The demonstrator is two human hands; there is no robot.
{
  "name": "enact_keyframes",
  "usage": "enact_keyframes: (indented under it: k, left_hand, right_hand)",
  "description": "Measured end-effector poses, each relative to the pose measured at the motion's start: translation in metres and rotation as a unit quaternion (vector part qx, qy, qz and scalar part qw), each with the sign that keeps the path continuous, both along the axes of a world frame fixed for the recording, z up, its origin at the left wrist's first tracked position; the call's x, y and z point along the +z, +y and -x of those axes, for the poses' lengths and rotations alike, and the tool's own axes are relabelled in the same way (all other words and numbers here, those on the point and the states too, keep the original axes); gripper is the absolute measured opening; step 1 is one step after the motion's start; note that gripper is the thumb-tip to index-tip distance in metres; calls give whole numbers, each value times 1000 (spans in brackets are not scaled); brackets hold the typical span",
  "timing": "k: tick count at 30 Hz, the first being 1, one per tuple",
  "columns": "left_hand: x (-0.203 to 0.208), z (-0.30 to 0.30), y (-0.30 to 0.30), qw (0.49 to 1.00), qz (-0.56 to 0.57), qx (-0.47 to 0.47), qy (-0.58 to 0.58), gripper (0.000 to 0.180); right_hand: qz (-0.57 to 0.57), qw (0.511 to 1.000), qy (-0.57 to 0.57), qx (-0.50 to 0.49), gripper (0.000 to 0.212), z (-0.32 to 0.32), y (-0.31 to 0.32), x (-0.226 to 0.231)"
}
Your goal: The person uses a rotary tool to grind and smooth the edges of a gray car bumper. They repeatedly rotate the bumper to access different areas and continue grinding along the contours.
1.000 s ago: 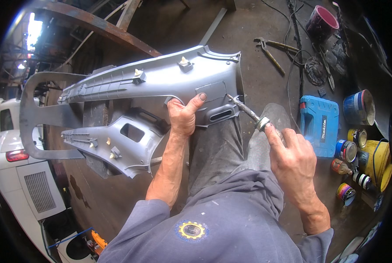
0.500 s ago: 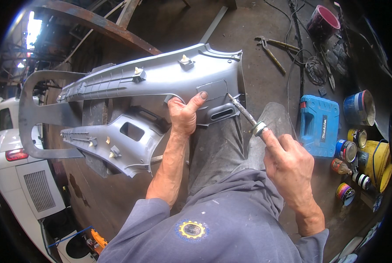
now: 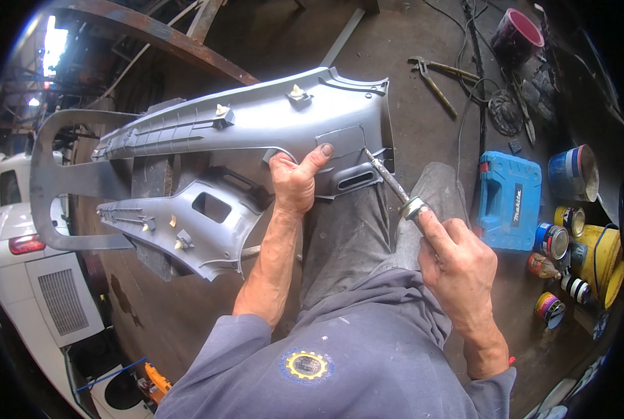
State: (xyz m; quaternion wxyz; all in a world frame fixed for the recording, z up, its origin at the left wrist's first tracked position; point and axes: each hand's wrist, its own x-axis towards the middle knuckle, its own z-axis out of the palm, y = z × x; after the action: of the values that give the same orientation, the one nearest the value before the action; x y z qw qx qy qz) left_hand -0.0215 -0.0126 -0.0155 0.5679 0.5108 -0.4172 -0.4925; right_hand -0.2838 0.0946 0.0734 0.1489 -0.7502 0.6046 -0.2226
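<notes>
A long grey plastic trim panel point(image 3: 270, 122), with clips and ribs on its face, lies in front of me, its near right end over my knees. My left hand point(image 3: 296, 178) grips its lower edge, thumb pressed on the face beside a thin scored outline. In my right hand point(image 3: 458, 258) is a soldering iron point(image 3: 392, 179), held by its handle below a pale collar. The iron's tip meets the panel at the right side of that outline; fine contact is too small to tell. A second, shorter grey panel point(image 3: 179, 223) lies nearer, left of my left forearm.
Both panels rest partly on a dark stand beside a grey metal frame point(image 3: 46, 181). To the right are a blue tool case point(image 3: 509, 202), several paint cans point(image 3: 551, 241) and a yellow bucket point(image 3: 595, 258). Pliers point(image 3: 434, 87), cables and a pink-rimmed bucket point(image 3: 518, 36) lie farther off.
The long panel has shifted slightly to the right, and my left hand with it. The iron's tip has moved a little to the right too, staying at the outline's right side.
</notes>
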Motion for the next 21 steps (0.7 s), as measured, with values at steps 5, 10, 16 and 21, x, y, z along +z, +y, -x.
enact_keyframes:
  k: [5,10,16,21]
  left_hand:
    - [4,2,0,1000,9,-13,9,14]
    - [10,6,0,999,11,-8,30,12]
    - [13,5,-1,998,-6,24,-53,9]
    - [-2,-24,4,956,-73,42,-280,35]
  right_hand:
    - [-3,1000,-16,0,46,-1,0,-4]
    - [-71,987,-143,-16,43,8,0,2]
    - [-4,827,-459,-324,53,83,65,-68]
    - [118,473,-558,-672,20,174,194,-208]
